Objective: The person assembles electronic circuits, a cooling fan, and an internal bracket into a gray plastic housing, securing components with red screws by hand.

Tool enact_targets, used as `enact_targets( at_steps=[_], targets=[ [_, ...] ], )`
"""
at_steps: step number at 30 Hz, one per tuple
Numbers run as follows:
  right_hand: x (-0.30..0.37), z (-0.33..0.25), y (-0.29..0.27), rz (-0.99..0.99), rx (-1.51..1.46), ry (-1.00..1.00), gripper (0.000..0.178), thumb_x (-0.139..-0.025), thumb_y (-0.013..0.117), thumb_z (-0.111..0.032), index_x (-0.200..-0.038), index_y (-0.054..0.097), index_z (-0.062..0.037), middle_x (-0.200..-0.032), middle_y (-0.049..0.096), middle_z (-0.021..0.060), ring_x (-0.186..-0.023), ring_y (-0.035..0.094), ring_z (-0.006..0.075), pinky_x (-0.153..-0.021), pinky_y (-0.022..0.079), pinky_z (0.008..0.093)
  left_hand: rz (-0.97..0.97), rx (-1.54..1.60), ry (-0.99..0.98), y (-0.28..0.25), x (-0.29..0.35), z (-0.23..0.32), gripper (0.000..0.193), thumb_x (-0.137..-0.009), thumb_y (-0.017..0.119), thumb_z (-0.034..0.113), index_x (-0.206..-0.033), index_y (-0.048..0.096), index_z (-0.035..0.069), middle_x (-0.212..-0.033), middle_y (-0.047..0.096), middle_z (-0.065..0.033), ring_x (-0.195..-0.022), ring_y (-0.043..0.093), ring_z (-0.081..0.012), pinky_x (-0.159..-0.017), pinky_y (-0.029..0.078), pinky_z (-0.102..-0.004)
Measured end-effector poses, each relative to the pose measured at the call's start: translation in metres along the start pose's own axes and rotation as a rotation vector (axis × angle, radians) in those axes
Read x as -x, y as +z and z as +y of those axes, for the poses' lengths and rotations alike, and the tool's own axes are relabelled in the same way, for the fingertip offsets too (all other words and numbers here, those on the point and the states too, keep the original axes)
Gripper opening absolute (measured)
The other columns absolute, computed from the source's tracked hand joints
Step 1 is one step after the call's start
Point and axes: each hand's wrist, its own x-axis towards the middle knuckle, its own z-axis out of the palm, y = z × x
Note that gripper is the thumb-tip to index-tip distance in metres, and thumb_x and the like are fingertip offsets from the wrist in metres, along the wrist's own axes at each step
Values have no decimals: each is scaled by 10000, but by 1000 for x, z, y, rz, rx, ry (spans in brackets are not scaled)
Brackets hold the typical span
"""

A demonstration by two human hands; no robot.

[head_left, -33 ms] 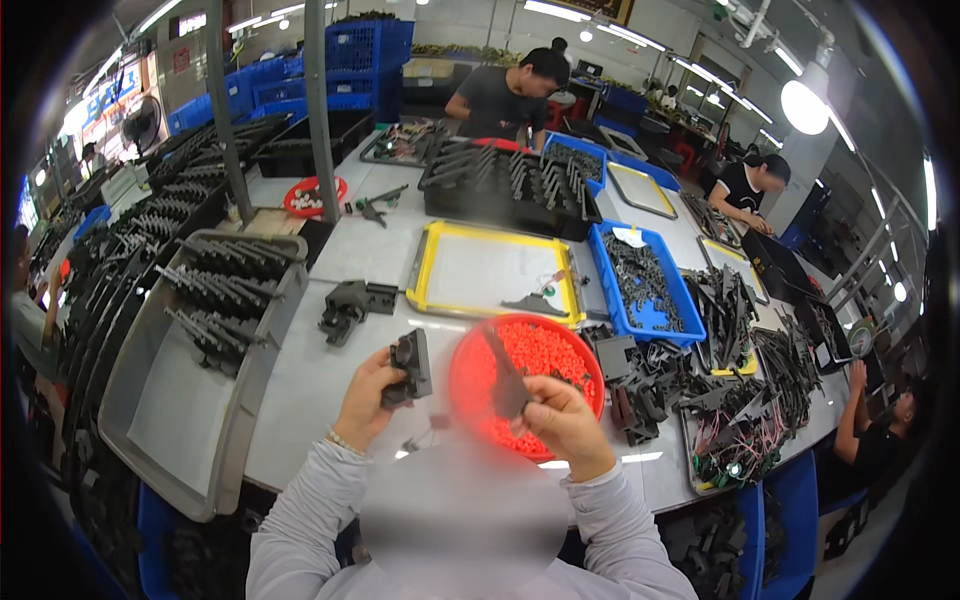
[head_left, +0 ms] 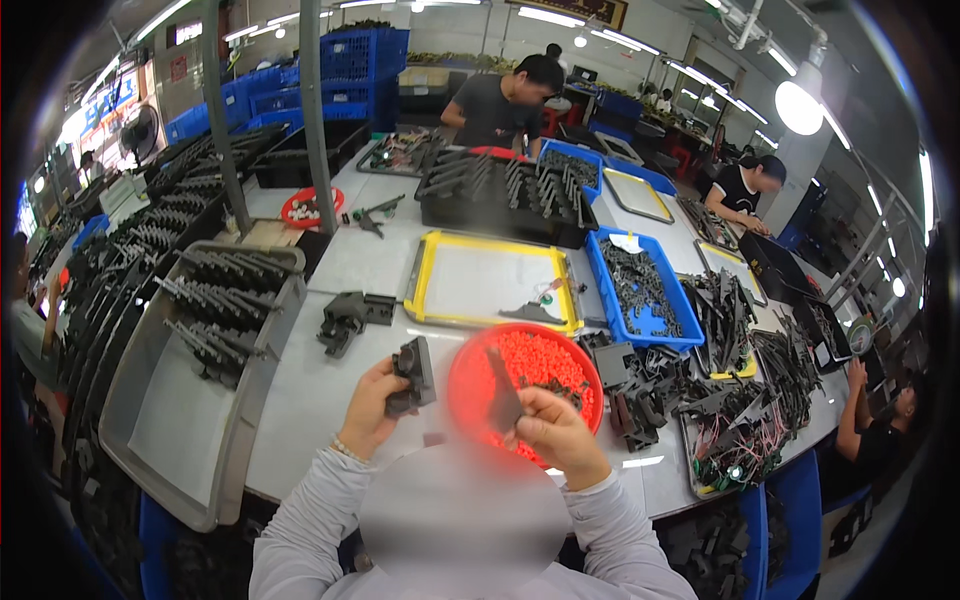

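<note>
My left hand [head_left: 370, 402] is closed round a black moulded plastic housing [head_left: 411, 376], held up over the white table with its recessed side partly showing. In my right hand [head_left: 560, 432] a flat, tapered dark plastic piece [head_left: 504, 397] is pinched between thumb and fingers, narrow end up. That piece hangs over a red bowl [head_left: 462, 378] and is somewhat blurred. Small red plastic parts [head_left: 545, 360] fill the bowl, with a few dark bits among them. The two held pieces are apart. Other black housings [head_left: 350, 318] lie on the table beyond my left hand.
A grey bin [head_left: 125, 410] with rows of black parts stands at left. Ahead lies a yellow-edged tray [head_left: 425, 275]; a blue bin [head_left: 597, 262] of small dark parts is right of it. Piled black parts [head_left: 635, 395] and wired parts [head_left: 735, 445] crowd the right. Co-workers sit around.
My right hand has moved slightly down and left with the flat piece. The housing in my left hand has turned a little. The whole view has shifted slightly.
</note>
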Motion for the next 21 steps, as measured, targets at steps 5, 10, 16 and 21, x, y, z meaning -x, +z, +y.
enact_targets(
  at_steps=[5,10,16,21],
  targets=[
    [5,42,7,14,244,57,362,-804,518,-51,-1158,444,-33,-1035,541,27,-880,534,89,-724,434,220,9,28,41,19,-7,-23,344,-759,472,-75,-1083,446,35,-966,566,-69,-849,592,-143,-694,517,-275],
    [-5,62,10,82,171,-42,334,-832,544,-42,-1147,432,-24,-1084,517,41,-975,522,110,-810,441,260,-26,-137,80,28,11,-32,272,-807,454,-50,-1067,433,28,-972,547,-57,-857,517,-101,-763,456,-249],
    [-4,66,-3,74,64,-29,365,-811,569,61,-1144,435,-8,-1091,498,60,-1015,511,140,-843,432,298,-144,-122,-1,26,19,-36,404,-802,539,-22,-1165,371,41,-956,536,-58,-670,522,-103,-521,446,-252],
    [-11,53,-22,-15,98,-128,194,-853,595,-102,-1001,540,12,-924,559,101,-834,544,185,-737,449,330,-219,216,-271,21,16,-28,327,-765,575,-25,-1030,409,67,-1022,495,-71,-841,527,-130,-635,467,-273]
  ],
)
